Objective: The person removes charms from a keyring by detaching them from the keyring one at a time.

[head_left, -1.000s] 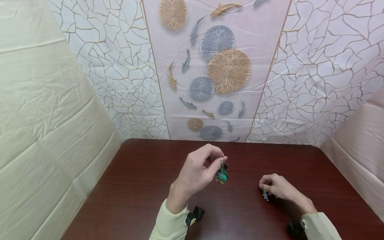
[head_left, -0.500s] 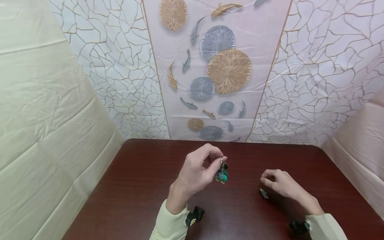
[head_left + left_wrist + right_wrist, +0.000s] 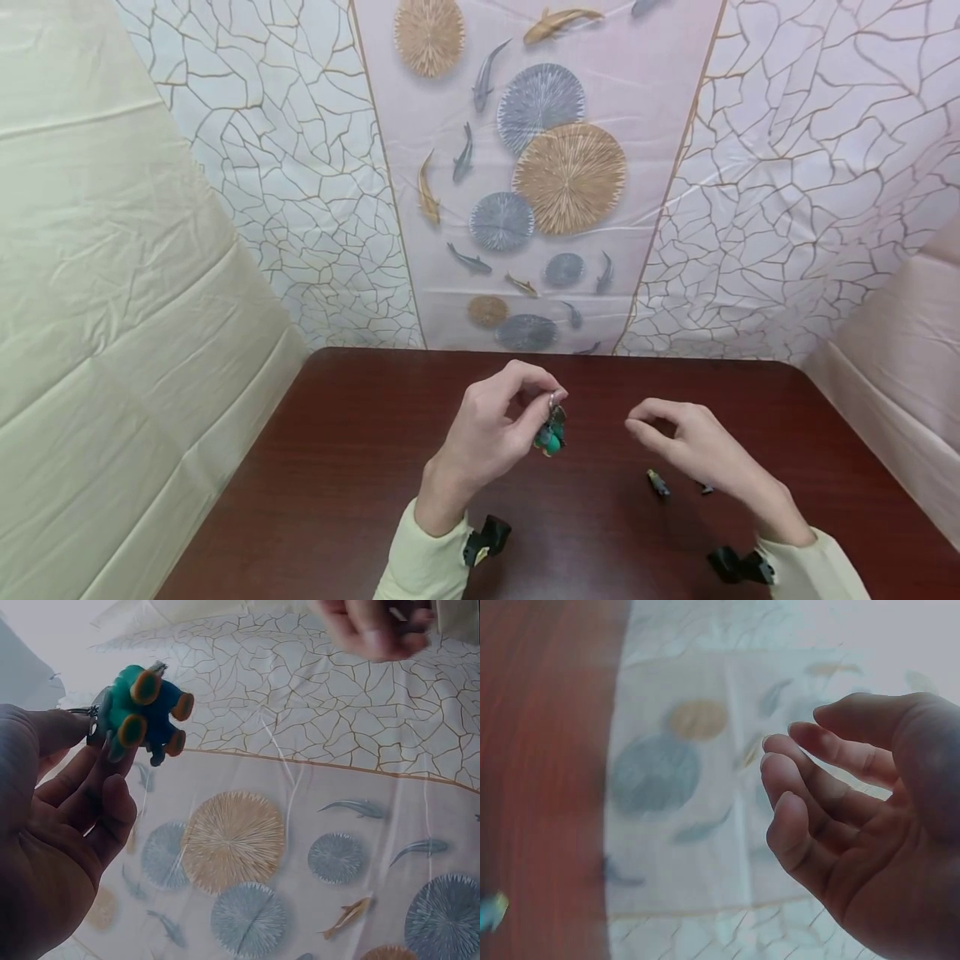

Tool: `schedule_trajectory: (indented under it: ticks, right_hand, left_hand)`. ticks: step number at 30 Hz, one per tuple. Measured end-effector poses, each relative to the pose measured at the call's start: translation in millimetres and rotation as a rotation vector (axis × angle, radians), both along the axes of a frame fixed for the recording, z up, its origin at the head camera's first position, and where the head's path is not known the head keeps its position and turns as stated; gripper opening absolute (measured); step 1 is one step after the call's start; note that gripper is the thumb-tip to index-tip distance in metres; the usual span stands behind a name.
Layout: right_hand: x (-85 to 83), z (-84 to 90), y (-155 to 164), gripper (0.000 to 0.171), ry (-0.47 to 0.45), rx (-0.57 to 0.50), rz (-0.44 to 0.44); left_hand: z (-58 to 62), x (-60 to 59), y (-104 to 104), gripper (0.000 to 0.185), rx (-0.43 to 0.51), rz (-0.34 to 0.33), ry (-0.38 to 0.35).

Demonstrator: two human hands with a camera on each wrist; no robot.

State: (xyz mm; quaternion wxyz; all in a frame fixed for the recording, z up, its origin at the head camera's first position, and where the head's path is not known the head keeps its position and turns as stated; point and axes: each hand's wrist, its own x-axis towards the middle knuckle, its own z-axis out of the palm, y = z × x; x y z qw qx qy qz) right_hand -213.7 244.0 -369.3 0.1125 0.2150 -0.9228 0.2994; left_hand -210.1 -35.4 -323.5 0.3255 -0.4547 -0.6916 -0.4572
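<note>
The left hand [image 3: 487, 433] is pinching a key ring, its grip clamped on it, with a teal and blue charm [image 3: 551, 437] dangling just below, well above the surface [image 3: 337, 467]. The right hand [image 3: 693, 450] is hovering, grip apart and loosely curled, holding nothing. A small dark piece [image 3: 657, 482], possibly a figure, is lying just below it, with open room toward every edge.

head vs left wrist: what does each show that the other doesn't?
Head only: the table, a small dark piece lying on it below the right hand, and both sleeves. Left wrist only: the charm's detail, teal and blue with orange pads, hanging from a metal ring. Both: the left hand pinching the charm, the right hand empty and apart from it, and the fish-print backdrop.
</note>
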Motion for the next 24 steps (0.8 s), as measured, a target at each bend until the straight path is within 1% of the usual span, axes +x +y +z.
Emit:
schedule_trajectory:
  ticks: [7,11,16,24]
  right_hand:
    - [7.3,21.1,-29,0.010,0.044,-0.098,0.060]
    - [9.1,30.5,-41,0.009,0.022,-0.152,0.083]
    - [11.1,36.9,-51,0.008,-0.005,-0.196,0.101]
    - [12.7,41.1,-59,0.010,0.030,-0.226,0.140]
  left_hand:
    - [-1.7,-0.4,1,0.014,-0.023,-0.005,-0.028]
    - [-2.3,-0.7,2,0.014,-0.032,0.015,-0.024]
    - [-2.5,-0.7,3,0.014,-0.038,0.037,-0.011]
    - [-1.8,-1.1,3,0.014,-0.049,0.043,0.027]
